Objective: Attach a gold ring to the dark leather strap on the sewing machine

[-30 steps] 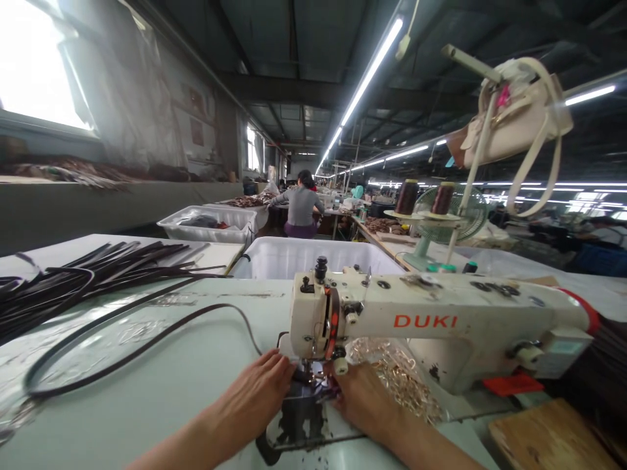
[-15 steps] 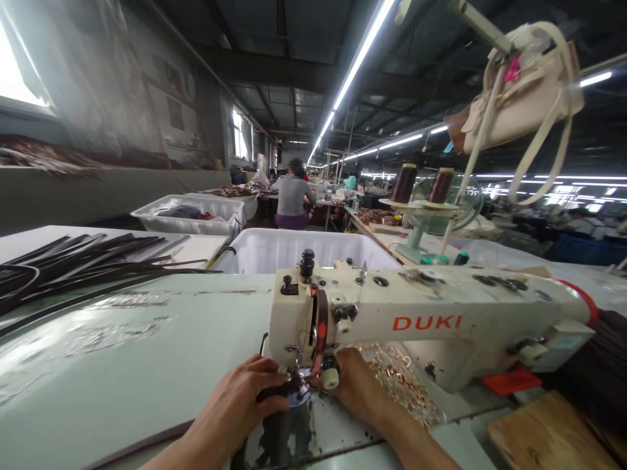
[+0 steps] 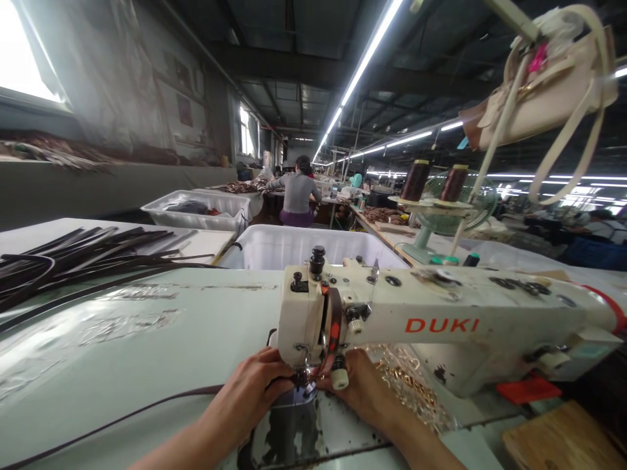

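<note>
A cream DUKI sewing machine stands on the pale green table. Both my hands are at its needle. My left hand presses down on a dark strap that trails off to the lower left across the table. My right hand reaches under the machine's head from the right, fingers at the presser foot; what they pinch is hidden. A heap of small gold metal rings lies just right of my right hand.
A pile of dark straps lies at the far left. White plastic tubs stand behind the machine. Thread spools and a fan rise at the right; a cream handbag hangs above. A person sits far ahead.
The strap's big loop on the table has been drawn in and now runs as a low line to the lower left. My left hand has closed in toward the needle. The view shifted slightly.
</note>
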Tool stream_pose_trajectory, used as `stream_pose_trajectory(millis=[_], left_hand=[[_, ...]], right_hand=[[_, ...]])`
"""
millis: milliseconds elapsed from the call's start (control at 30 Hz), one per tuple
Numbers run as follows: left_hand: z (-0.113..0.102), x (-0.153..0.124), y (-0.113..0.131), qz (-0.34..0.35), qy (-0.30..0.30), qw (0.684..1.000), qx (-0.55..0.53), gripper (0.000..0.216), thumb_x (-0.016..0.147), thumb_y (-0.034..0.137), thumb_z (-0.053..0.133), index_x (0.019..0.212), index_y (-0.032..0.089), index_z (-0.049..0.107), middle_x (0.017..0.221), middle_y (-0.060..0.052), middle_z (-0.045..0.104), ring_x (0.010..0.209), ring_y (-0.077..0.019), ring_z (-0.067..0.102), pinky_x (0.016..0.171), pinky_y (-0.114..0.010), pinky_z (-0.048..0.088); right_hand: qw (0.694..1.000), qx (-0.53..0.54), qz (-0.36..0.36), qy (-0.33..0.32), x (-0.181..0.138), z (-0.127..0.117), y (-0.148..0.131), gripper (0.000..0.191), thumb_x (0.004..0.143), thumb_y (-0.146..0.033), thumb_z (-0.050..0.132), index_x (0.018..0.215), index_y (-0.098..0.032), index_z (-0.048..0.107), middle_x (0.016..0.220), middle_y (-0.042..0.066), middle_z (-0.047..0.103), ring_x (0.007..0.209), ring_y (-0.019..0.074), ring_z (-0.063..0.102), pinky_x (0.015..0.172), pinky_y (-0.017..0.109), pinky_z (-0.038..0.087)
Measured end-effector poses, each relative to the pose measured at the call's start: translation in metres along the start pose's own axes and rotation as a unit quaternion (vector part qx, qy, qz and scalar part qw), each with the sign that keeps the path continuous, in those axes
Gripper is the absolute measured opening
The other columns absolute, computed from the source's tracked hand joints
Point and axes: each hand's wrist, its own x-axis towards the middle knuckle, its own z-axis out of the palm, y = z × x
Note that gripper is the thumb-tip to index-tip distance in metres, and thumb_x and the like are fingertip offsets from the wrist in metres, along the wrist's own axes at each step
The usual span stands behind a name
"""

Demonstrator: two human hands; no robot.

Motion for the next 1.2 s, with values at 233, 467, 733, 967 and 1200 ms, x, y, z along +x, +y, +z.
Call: stream_pose_trajectory(millis=[233,467,733,967,1200], left_hand=[[-0.004,0.004,0.005,-0.01,-0.02,1.0,-0.008,0.018,0.087,0.012,0.058,0.087,0.024,0.071,0.096,0.0,0.069,0.089,-0.0162,0.065,0.079,-0.023,0.049],[-0.001,0.002,-0.001,-0.032,-0.037,0.999,-0.018,0.015,0.087,0.017,0.059,0.091,0.023,0.072,0.099,-0.001,0.07,0.092,-0.0178,0.065,0.08,-0.023,0.048],[-0.002,0.004,-0.009,-0.061,-0.046,0.997,-0.005,0.017,0.088,0.023,0.055,0.092,0.022,0.072,0.096,-0.003,0.07,0.088,-0.0191,0.064,0.08,-0.026,0.048],[-0.012,-0.031,0.031,-0.094,-0.152,0.983,-0.043,0.015,0.079,0.022,0.055,0.083,0.021,0.069,0.093,-0.002,0.063,0.071,-0.0146,0.063,0.063,-0.022,0.05],[-0.002,-0.03,0.018,-0.09,-0.009,0.994,0.069,0.021,0.09,0.027,0.044,0.101,0.021,0.061,0.108,-0.007,0.059,0.073,-0.0159,0.064,0.067,-0.028,0.052]], right_hand=[[1.0,0.016,-0.003,-0.004,0.0,-0.001,-0.001,0.021,0.079,-0.034,0.068,0.078,-0.014,0.072,0.076,0.003,0.07,0.074,0.0216,0.062,0.063,0.025,0.044],[1.0,0.015,-0.016,0.001,0.002,0.005,0.007,0.022,0.079,-0.037,0.068,0.076,-0.015,0.07,0.077,0.002,0.069,0.073,0.02,0.062,0.063,0.023,0.043],[0.997,-0.074,-0.012,-0.022,0.0,-0.002,0.001,0.015,0.081,-0.033,0.067,0.08,-0.018,0.071,0.078,0.002,0.07,0.076,0.0205,0.063,0.069,0.025,0.044],[0.968,-0.242,0.014,0.064,-0.005,0.01,-0.012,0.032,0.08,-0.045,0.07,0.101,-0.021,0.067,0.097,0.006,0.068,0.091,0.0267,0.064,0.078,0.033,0.046],[0.918,-0.391,0.006,0.06,-0.029,0.012,-0.038,0.039,0.095,-0.05,0.046,0.098,-0.015,0.065,0.094,0.012,0.065,0.082,0.0288,0.065,0.066,0.037,0.049]])
